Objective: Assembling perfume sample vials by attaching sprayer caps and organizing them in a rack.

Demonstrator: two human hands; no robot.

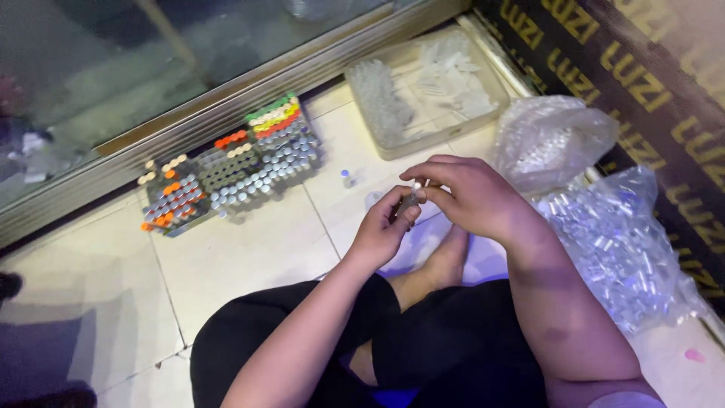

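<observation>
Your left hand (pixel 385 227) pinched a small dark vial (pixel 410 201) from below, while your right hand (pixel 464 193) curled over its pale cap, fingertips closed on it. The vial sat between both hands, above your crossed legs and bare foot (pixel 445 261). On the tiled floor (pixel 242 257) ahead, open room lay before the rack of capped vials (pixel 234 170); a lone vial (pixel 347 177) stood near. A clear tray (pixel 427 87) and plastic bags (pixel 604 227) crowded your right.
</observation>
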